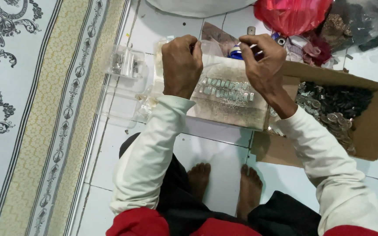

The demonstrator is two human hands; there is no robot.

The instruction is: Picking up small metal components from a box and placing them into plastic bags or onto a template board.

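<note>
Hands worked above a grey tray [224, 111] in the head view, the one view there was. The left hand [181, 65] hung over the tray's left end with its fingers curled inward into a loose fist; what they pinched, if anything, could not be told, since the back of the hand hid the fingertips. The right hand [263, 63] hovered over the tray's right end, thumb and forefinger pinched on a thin pale strip [246, 43] that pointed toward the left hand. Between and just below the two hands, a double row of small pale green pieces [226, 88] lay on the tray's surface. A clear plastic box [127, 64] sat on the white tiled floor [215, 150] to the left, near a patterned carpet [36, 118]. To the right, an open cardboard box [368, 131] held a heap of small dark and silvery metal parts [333, 107]. A red plastic bag [292, 15] lay beyond the hands. Bare feet [224, 181] rested on the tiles below the tray.
</note>
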